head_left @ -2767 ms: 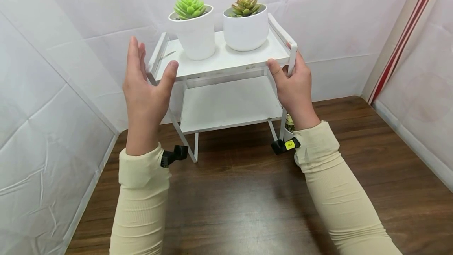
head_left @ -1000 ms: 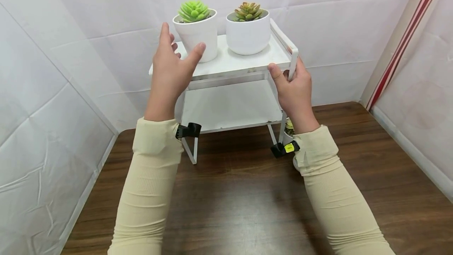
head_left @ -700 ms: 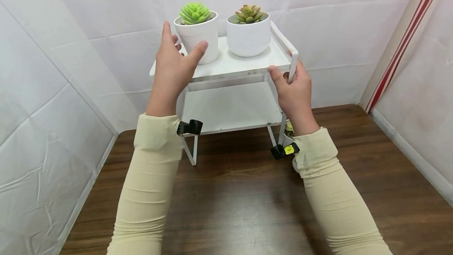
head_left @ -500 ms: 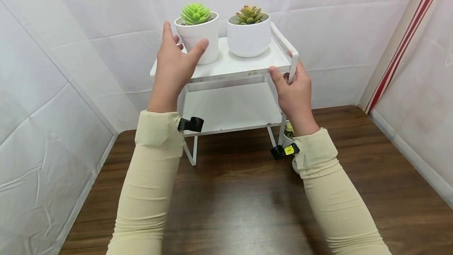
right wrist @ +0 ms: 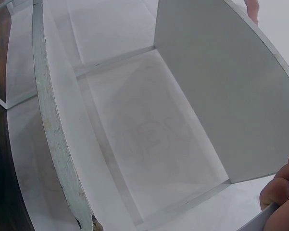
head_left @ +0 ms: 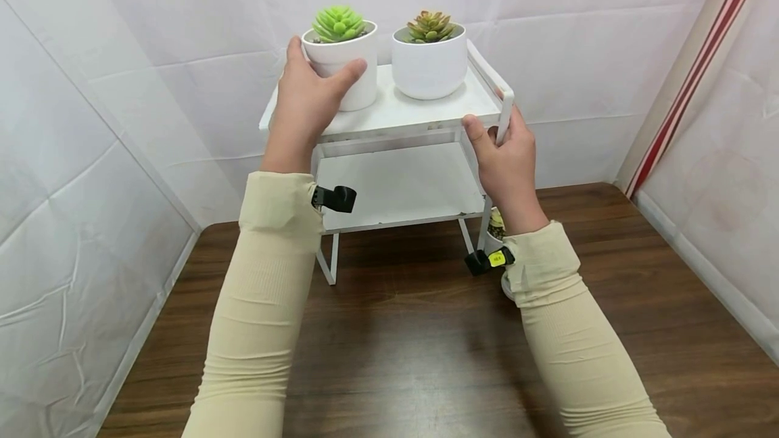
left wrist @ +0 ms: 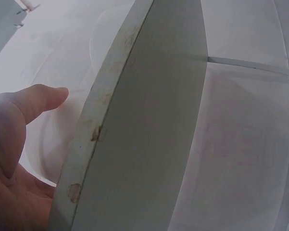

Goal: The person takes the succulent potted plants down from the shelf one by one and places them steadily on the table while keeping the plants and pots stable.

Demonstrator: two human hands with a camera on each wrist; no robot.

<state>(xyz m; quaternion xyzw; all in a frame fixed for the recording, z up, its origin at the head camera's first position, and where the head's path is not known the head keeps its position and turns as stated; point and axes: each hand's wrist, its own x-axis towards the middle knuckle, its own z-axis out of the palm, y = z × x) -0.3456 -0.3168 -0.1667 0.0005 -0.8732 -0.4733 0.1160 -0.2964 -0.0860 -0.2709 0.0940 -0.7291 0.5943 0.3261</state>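
At the left end of the rack (head_left: 402, 184), the left hand (head_left: 307, 96) curls thumb and fingers round the left pot (head_left: 338, 53), upright on top, nearer this hand; the right pot (head_left: 429, 69) stands untouched; the right hand (head_left: 506, 151) grips the rack's right front corner.

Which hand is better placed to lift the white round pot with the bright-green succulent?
Likely the left hand: it's curled around that white pot, while the right hand grips the white two-tier shelf.
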